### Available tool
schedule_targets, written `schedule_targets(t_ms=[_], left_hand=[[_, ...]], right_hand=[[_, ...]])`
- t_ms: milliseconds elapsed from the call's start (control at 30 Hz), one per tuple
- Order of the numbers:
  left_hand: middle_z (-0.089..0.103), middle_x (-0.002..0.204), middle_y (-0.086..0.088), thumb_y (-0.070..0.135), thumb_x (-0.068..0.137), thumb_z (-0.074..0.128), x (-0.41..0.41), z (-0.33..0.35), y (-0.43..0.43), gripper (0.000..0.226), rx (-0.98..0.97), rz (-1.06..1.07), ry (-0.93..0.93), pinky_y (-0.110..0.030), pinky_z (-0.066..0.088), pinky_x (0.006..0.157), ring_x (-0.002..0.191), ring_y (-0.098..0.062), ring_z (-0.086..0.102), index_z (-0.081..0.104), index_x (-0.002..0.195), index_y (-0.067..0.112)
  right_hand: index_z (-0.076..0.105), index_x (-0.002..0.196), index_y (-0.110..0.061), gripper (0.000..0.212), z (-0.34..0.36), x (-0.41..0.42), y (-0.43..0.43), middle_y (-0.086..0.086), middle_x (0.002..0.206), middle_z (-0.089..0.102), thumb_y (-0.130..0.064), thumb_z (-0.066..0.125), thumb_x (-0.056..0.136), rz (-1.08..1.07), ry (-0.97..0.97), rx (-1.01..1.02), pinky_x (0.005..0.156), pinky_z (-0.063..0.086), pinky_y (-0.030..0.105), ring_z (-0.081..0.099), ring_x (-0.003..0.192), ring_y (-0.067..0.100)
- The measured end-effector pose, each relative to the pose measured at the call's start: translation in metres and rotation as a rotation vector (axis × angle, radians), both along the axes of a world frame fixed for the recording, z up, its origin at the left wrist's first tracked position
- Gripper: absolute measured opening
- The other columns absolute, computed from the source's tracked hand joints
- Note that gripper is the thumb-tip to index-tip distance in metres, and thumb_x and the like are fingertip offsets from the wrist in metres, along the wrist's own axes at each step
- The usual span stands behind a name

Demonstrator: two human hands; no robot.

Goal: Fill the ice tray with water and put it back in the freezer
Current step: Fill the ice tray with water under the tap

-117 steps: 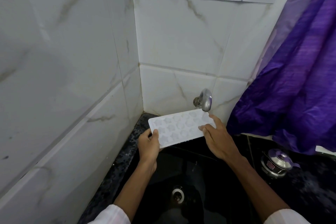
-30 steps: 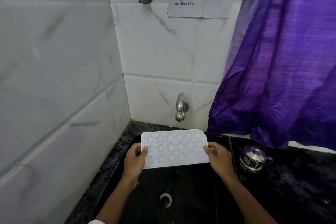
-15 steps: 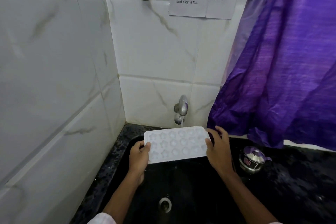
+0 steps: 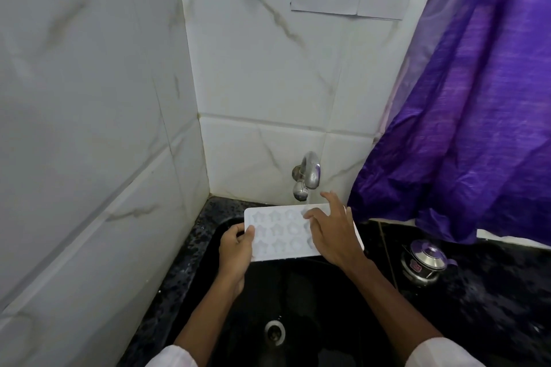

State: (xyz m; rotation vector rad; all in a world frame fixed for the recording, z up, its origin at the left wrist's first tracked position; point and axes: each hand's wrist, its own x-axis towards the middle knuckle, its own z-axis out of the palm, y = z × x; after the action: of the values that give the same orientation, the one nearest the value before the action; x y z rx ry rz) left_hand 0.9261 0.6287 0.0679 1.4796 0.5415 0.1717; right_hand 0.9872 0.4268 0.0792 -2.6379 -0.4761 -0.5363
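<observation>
Landmark: black sink point(image 4: 313, 301), set in a dark speckled counter at the corner of two white marble-look tiled walls.
Left hand point(image 4: 237, 250): over the sink's left rim, fingers closed on the left short edge of the ice tray, thumb on top.
Ice tray point(image 4: 278, 235): white, with star and round moulds, held roughly level above the back of the sink, far edge beneath the tap.
Tap point(image 4: 307, 177): chrome, on the wall behind the sink; thin stream of water falling to the tray's far edge.
Right hand point(image 4: 332, 232): above the tray's right half, fingers spread and loose, grasping nothing; contact with the tray cannot be told.
Steel pot point(image 4: 425, 262): lidded, on the counter right of the sink.
Purple curtain point(image 4: 477, 98): hanging right of the sink, behind the pot.
</observation>
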Motion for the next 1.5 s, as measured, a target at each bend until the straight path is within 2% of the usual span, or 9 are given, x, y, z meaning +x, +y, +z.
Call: schedule_targets(t_ms=[167, 367, 533, 767, 867, 1000, 1133, 1267, 1500], left_hand=[[0.074, 0.099, -0.006, 0.021, 0.103, 0.053, -0.001, 0.002, -0.001, 0.017, 0.002, -0.002, 0.007, -0.047, 0.060, 0.085, 0.092, -0.023, 0.072, 0.067, 0.106, 0.013], [0.075, 0.099, -0.007, 0.021, 0.103, 0.052, -0.003, 0.002, -0.002, 0.019, -0.008, 0.005, 0.014, -0.043, 0.061, 0.081, 0.091, -0.023, 0.073, 0.067, 0.108, 0.010], [0.075, 0.100, -0.007, 0.022, 0.104, 0.052, -0.006, 0.004, -0.002, 0.019, -0.024, 0.012, 0.013, -0.043, 0.061, 0.081, 0.090, -0.023, 0.073, 0.067, 0.109, 0.010], [0.075, 0.099, -0.005, 0.021, 0.103, 0.053, -0.010, 0.007, -0.001, 0.018, -0.026, 0.015, 0.020, -0.044, 0.061, 0.082, 0.091, -0.022, 0.073, 0.068, 0.107, 0.011], [0.075, 0.098, -0.005, 0.021, 0.103, 0.053, -0.011, 0.006, -0.001, 0.018, -0.015, 0.021, 0.015, -0.044, 0.061, 0.082, 0.089, -0.022, 0.073, 0.068, 0.106, 0.011], [0.074, 0.097, -0.005, 0.020, 0.103, 0.052, -0.010, 0.007, -0.003, 0.017, -0.020, 0.040, 0.013, -0.039, 0.061, 0.077, 0.089, -0.022, 0.072, 0.068, 0.105, 0.012], [0.074, 0.098, -0.006, 0.019, 0.102, 0.054, -0.006, 0.008, -0.003, 0.015, -0.027, 0.078, 0.016, -0.046, 0.061, 0.084, 0.091, -0.024, 0.072, 0.068, 0.100, 0.015], [0.074, 0.099, -0.008, 0.020, 0.101, 0.056, 0.001, 0.009, -0.004, 0.016, -0.015, 0.115, 0.015, -0.042, 0.058, 0.081, 0.091, -0.025, 0.070, 0.070, 0.101, 0.011], [0.073, 0.101, -0.006, 0.021, 0.100, 0.056, 0.010, 0.016, -0.008, 0.015, -0.038, 0.132, 0.021, -0.048, 0.059, 0.087, 0.093, -0.024, 0.070, 0.069, 0.096, 0.014]], right_hand=[[0.070, 0.104, -0.029, 0.048, 0.000, 0.000, 0.001, 0.007, 0.149, 0.035, -0.038, 0.026, 0.090, -0.007, 0.099, -0.030, 0.110, 0.022, 0.065, 0.033, 0.140, 0.025], [0.071, 0.103, -0.024, 0.057, 0.001, -0.003, -0.002, 0.006, 0.150, 0.034, -0.041, 0.019, 0.089, 0.000, 0.133, -0.041, 0.110, 0.026, 0.064, 0.040, 0.135, 0.026], [0.072, 0.102, -0.024, 0.052, 0.001, -0.004, -0.001, 0.008, 0.146, 0.040, -0.038, 0.023, 0.090, 0.020, 0.109, -0.023, 0.108, 0.026, 0.067, 0.044, 0.129, 0.027], [0.071, 0.105, -0.023, 0.053, -0.003, -0.001, -0.002, 0.008, 0.147, 0.039, -0.037, 0.022, 0.090, 0.019, 0.108, -0.065, 0.106, 0.031, 0.061, 0.045, 0.129, 0.026], [0.072, 0.101, -0.021, 0.045, -0.006, -0.002, -0.003, 0.010, 0.145, 0.042, -0.031, 0.029, 0.092, 0.024, 0.091, -0.049, 0.106, 0.031, 0.060, 0.047, 0.127, 0.027], [0.070, 0.109, -0.026, 0.031, -0.005, -0.003, -0.001, 0.006, 0.149, 0.036, -0.022, 0.042, 0.097, 0.038, 0.136, -0.037, 0.111, 0.017, 0.062, 0.038, 0.134, 0.023], [0.065, 0.118, -0.029, 0.033, -0.003, -0.002, -0.003, 0.001, 0.150, 0.032, -0.023, 0.038, 0.100, 0.032, 0.127, -0.003, 0.114, 0.016, 0.056, 0.036, 0.134, 0.017], [0.063, 0.112, -0.021, 0.024, 0.002, -0.004, -0.005, 0.002, 0.145, 0.038, -0.017, 0.043, 0.099, 0.004, 0.056, 0.115, 0.115, 0.019, 0.048, 0.039, 0.129, 0.016], [0.062, 0.098, -0.027, 0.022, 0.003, -0.006, -0.012, 0.003, 0.147, 0.035, -0.018, 0.042, 0.099, 0.062, 0.056, 0.117, 0.116, 0.019, 0.055, 0.035, 0.135, 0.016]])
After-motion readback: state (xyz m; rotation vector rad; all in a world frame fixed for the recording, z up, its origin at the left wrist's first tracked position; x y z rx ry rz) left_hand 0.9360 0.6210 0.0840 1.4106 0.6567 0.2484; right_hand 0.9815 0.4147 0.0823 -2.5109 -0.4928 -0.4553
